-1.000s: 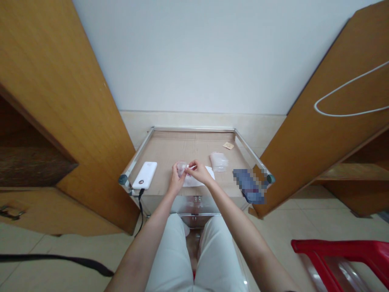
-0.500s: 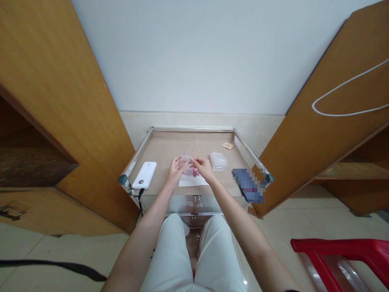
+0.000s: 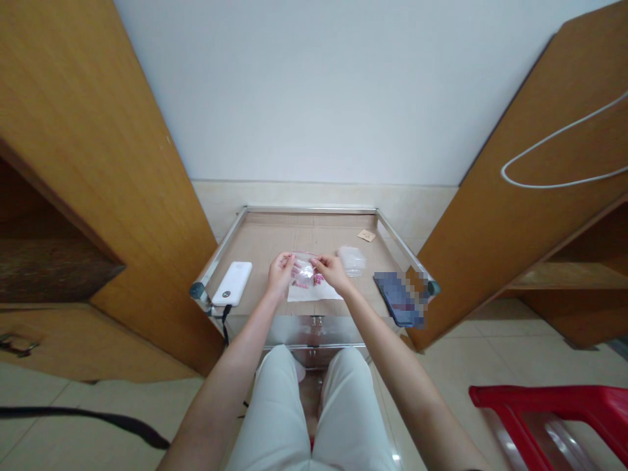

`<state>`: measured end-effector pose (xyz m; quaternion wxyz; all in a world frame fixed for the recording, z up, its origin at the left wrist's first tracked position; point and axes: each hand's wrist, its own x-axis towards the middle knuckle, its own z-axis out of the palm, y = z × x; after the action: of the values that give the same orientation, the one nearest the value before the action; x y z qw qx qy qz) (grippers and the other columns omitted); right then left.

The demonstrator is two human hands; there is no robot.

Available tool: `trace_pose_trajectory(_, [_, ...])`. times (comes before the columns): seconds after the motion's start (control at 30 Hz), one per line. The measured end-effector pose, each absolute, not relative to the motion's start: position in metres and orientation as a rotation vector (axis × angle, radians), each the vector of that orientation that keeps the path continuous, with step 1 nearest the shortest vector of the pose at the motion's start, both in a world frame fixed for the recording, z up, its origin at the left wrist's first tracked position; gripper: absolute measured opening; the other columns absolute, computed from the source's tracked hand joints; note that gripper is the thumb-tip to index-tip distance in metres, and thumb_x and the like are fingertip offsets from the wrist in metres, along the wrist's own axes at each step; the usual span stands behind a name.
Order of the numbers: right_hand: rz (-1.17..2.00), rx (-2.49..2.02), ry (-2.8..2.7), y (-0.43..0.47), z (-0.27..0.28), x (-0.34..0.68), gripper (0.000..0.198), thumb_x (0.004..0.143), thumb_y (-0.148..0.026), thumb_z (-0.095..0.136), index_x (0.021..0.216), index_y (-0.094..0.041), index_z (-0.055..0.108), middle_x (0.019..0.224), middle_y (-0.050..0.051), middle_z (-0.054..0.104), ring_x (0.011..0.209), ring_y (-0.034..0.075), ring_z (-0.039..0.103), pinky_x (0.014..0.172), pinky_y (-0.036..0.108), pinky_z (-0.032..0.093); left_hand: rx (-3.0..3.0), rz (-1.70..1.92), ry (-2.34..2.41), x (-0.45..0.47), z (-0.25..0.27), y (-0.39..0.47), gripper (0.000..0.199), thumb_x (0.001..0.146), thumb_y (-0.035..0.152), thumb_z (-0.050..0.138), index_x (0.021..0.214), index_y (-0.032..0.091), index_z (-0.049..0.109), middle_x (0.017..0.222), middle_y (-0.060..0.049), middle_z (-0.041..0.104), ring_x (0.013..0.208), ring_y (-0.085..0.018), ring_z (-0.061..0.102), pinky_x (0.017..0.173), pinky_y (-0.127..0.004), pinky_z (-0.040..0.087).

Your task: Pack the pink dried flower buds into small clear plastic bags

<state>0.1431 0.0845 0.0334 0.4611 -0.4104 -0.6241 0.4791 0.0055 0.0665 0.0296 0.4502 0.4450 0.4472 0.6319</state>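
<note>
Over the near half of the table (image 3: 267,237), approx. mid-width, a clear plastic bag (image 3: 304,269) is held spread btwn both hands, reddish strip along its far edge. L hand (image 3: 280,271) has the bag's left side, thumb & fingers pinched w/ next to no gap; R hand (image 3: 331,271) likewise on the right side, tips together on thin film. Can't tell if the bag's two layers are parted at the strip. Under it: white sheet (image 3: 309,294) w/ small pink pieces (image 3: 318,279), partly seen thru the film; can't tell if any are inside. Stack of clear bags (image 3: 352,261) is just right of R hand; white device (image 3: 233,283) well left, dark pixelated item (image 3: 398,299) near right, tan card (image 3: 366,235) far right. To do this well, I'd say: pinch both sides up by the strip, equal height, tips only; light even pull so film lies flat w/o creasing or tearing; wrists steady & clear of the pink bits. Film's prob. slippery, so no slack on either side.
</note>
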Motion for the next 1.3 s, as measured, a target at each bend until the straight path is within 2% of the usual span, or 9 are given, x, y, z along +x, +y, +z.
trace_pose_trajectory(0.2, [1.316,-0.973,-1.513,0.081,0.035,0.144,0.029,0.066,-0.044,0.054,0.063,-0.015,0.050,0.043,-0.004,0.049,0.036,0.007,0.045,0.037,0.020,0.036,1.152,1.497,1.123,0.004,0.032,0.065,0.033,0.063,0.047,0.057,0.072,0.016,0.054,0.055,0.002,0.056,0.046,-0.008,0.050,0.046,-0.019,0.040])
trace_pose_trajectory(0.43, [1.180,-1.005,-1.458,0.082,0.031,0.144,0.031,0.066,-0.046,0.053,0.062,-0.016,0.050,0.041,-0.004,0.049,0.035,0.008,0.045,0.037,0.019,0.036,1.153,1.455,1.143,0.000,0.030,0.064,0.035,0.059,0.046,0.060,0.072,0.014,0.055,0.060,-0.001,0.061,0.047,-0.009,0.053,0.045,-0.019,0.039])
trace_pose_trajectory(0.7, [1.222,-0.944,-1.429,0.079,0.029,0.146,0.029,0.065,-0.044,0.054,0.058,-0.016,0.050,0.041,-0.004,0.047,0.035,0.007,0.041,0.038,0.020,0.034,1.119,1.460,1.152,-0.002,0.025,0.064,0.027,0.057,0.039,0.063,0.065,0.013,0.057,0.057,-0.001,0.061,0.053,-0.011,0.056,0.046,-0.020,0.040])
trace_pose_trajectory(0.83, [1.265,-0.926,-1.448,0.076,0.030,0.147,0.026,0.065,-0.040,0.055,0.058,-0.015,0.052,0.044,-0.003,0.050,0.038,0.007,0.042,0.040,0.020,0.034,1.074,1.359,1.052,-0.005,0.028,0.063,0.021,0.058,0.034,0.062,0.062,0.014,0.058,0.062,-0.002,0.062,0.058,-0.012,0.057,0.049,-0.021,0.042])
trace_pose_trajectory(0.97, [1.266,-0.936,-1.442,0.074,0.030,0.145,0.024,0.065,-0.036,0.054,0.055,-0.015,0.050,0.042,-0.004,0.046,0.038,0.007,0.041,0.041,0.020,0.033,1.144,1.250,1.070,-0.003,0.032,0.063,0.021,0.055,0.033,0.065,0.063,0.013,0.061,0.061,-0.002,0.062,0.054,-0.011,0.055,0.050,-0.021,0.042])
trace_pose_trajectory(1.13, [1.276,-0.949,-1.420,0.075,0.026,0.140,0.021,0.064,-0.035,0.054,0.063,-0.015,0.054,0.046,-0.005,0.047,0.039,0.006,0.041,0.040,0.019,0.033,1.208,1.273,1.101,0.001,0.033,0.065,0.024,0.055,0.036,0.065,0.064,0.013,0.062,0.059,-0.003,0.063,0.053,-0.011,0.055,0.051,-0.022,0.042])
trace_pose_trajectory(1.3, [1.236,-0.980,-1.465,0.080,0.017,0.137,0.026,0.062,-0.039,0.057,0.068,-0.014,0.056,0.052,-0.003,0.052,0.040,0.005,0.040,0.039,0.018,0.032,1.289,1.261,1.122,0.001,0.029,0.066,0.028,0.056,0.039,0.065,0.067,0.013,0.063,0.060,-0.003,0.063,0.055,-0.012,0.055,0.050,-0.022,0.041])
